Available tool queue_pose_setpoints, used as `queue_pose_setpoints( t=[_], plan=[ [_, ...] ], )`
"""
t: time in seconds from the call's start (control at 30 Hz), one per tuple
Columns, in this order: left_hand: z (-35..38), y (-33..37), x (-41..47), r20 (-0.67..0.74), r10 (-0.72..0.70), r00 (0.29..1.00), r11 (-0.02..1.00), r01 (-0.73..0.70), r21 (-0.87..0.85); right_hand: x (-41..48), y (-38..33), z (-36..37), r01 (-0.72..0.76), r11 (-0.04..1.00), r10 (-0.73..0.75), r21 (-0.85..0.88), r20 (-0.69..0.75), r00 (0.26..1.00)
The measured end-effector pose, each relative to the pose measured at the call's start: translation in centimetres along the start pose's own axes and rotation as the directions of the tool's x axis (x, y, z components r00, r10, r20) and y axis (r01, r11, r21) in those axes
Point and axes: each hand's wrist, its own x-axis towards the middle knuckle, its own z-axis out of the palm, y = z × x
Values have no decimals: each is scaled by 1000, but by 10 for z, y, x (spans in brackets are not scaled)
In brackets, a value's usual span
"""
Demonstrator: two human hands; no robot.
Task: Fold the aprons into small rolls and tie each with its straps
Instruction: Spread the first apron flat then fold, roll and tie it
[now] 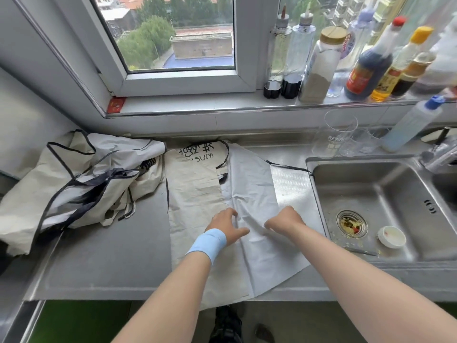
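We pin the apron (pixel 195 194) flat under our spread left hand (pixel 226 226) so our right hand (pixel 284 220), fingers pinching the flap (pixel 252 184), can fold it.

Home kitchen: steel sink (pixel 366 194), sauce bottles (pixel 366 70) on windowsill (pixel 197 105).

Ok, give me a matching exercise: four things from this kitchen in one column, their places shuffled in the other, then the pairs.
1. flat apron
2. apron heap
3. white lid
4. dark bottle

A. on the windowsill
B. in the sink
C. crumpled at the left of the counter
D. under the left hand and right hand

Pairs: 1-D, 2-C, 3-B, 4-A
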Motion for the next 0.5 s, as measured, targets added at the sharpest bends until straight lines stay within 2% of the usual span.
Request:
queue_pose_setpoints(
  t=[0.07, 0.17, 0.3, 0.33, 0.4, 0.47, 0.5],
  plan=[
    [5, -1, -3, 15, 30, 999, 999, -30, -17, -4, 1, 4, 62, 998, -63, 19, 70, 996],
    [16, 1, -11, -10, 38, 999, 999, -39, -29, -3, 5, 15, 144, 989, -142, -16, 70, 987],
    [30, 4, -25, -69, -4, 998, 1000, 2, -30, -17, 5, 15, 223, 962, -234, 158, 51, 971],
    [29, 7, -30, -37, -21, 999, 996, 18, -86, -21, 1, 12, 233, 951, -244, 203, 26, 970],
    [24, 14, -36, 48, -35, 998, 951, 48, -305, -26, -11, 4, 191, 930, -209, 315, 23, 978],
    [12, 20, -45, 125, -73, 990, 814, 131, -566, -35, -28, -4, 93, 902, -168, 422, 144, 975],
    [5, 19, -49, 167, -80, 983, 728, 172, -664, -41, -37, -7, 91, 888, -199, 450, 197, 960]
  ],
)
